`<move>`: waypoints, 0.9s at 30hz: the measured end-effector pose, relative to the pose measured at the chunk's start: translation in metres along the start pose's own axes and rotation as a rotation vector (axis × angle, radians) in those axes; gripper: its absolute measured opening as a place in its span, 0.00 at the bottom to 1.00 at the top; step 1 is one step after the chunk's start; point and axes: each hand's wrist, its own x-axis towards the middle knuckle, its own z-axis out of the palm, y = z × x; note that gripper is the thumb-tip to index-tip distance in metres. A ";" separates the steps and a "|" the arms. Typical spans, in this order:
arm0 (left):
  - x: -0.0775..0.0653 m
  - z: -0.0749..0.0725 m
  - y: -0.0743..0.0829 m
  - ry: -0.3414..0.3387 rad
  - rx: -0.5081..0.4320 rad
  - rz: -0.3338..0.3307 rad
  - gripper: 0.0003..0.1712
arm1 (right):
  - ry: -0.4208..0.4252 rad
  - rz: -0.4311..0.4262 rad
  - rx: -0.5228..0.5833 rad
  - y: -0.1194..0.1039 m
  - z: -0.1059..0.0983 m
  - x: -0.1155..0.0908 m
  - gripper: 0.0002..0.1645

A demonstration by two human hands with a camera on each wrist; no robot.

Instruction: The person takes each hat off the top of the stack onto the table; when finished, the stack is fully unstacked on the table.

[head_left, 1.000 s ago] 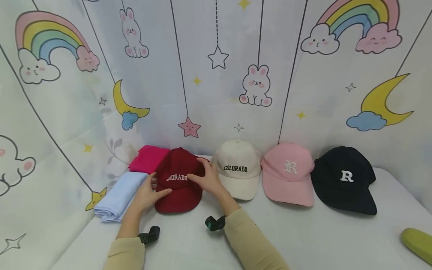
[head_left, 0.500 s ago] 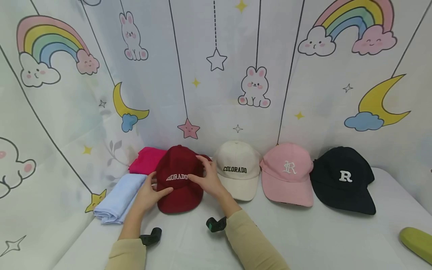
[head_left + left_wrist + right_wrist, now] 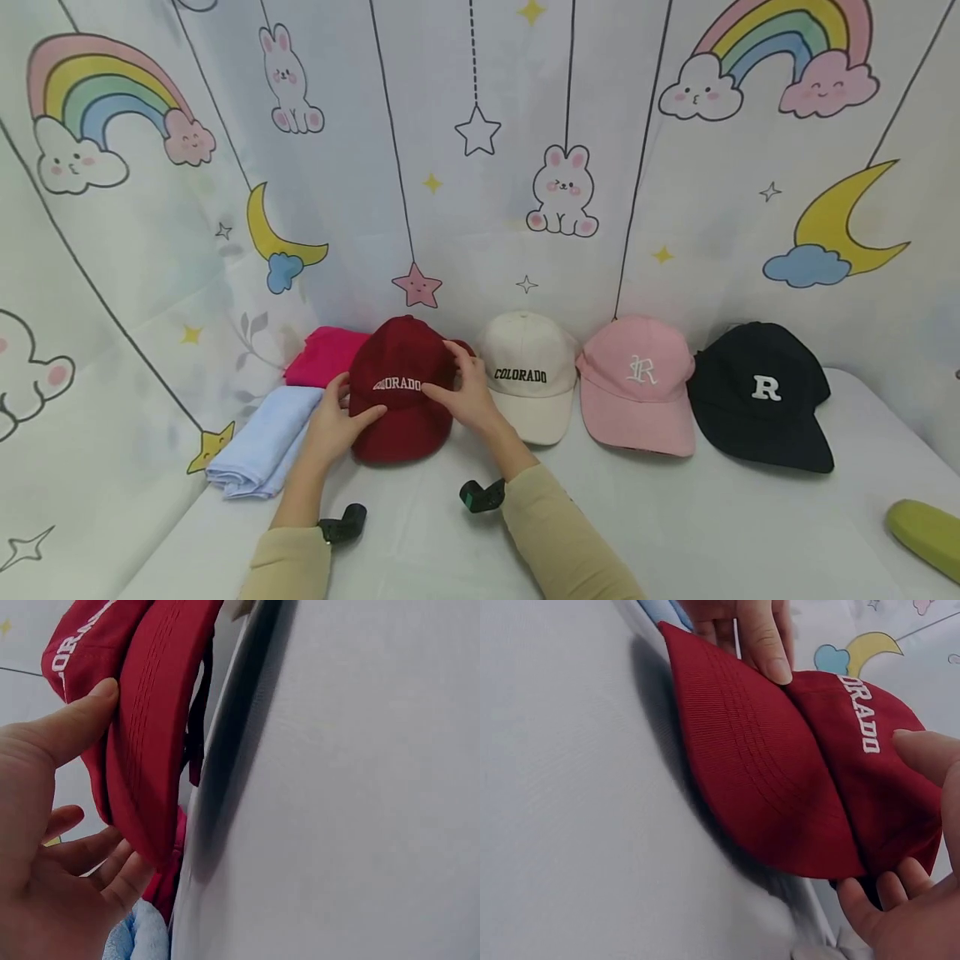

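A dark red baseball cap [image 3: 403,437] with white lettering is between both hands, at the left end of a row of caps. My left hand [image 3: 330,427] grips its left side, thumb on the front where crown meets brim [image 3: 161,727] and fingers at the brim's edge. My right hand [image 3: 474,398] holds the crown's right side, thumb beside the lettering and fingers round the side. In the right wrist view the brim [image 3: 757,765] stands a little off the white table, with a shadow under it. The left thumb covers no lettering; the cap's back is hidden.
Right of the red cap stand a cream cap [image 3: 528,408], a pink cap [image 3: 637,421] and a black cap [image 3: 757,433]. Behind and left lie a folded bright pink cloth [image 3: 322,354] and light blue cloth [image 3: 262,442]. A green object [image 3: 926,533] lies far right.
The red cap has risen slightly and shifted a little to the right, with both hands keeping hold of it. The other caps and cloths stay in place.
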 end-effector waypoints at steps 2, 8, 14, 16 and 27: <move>0.001 0.001 0.000 0.006 -0.004 0.000 0.55 | -0.003 0.005 -0.013 0.003 0.000 0.000 0.46; 0.006 0.006 -0.003 -0.030 0.006 0.002 0.51 | -0.012 0.020 -0.053 0.011 0.002 0.002 0.49; 0.009 0.011 -0.003 -0.089 0.052 -0.039 0.53 | -0.042 0.095 -0.128 0.012 0.003 0.003 0.54; 0.011 0.012 -0.003 -0.086 0.064 -0.045 0.53 | -0.058 0.108 -0.153 0.012 0.003 0.004 0.56; 0.021 0.016 0.001 -0.108 0.039 -0.052 0.53 | -0.106 0.138 -0.193 0.014 0.001 0.004 0.57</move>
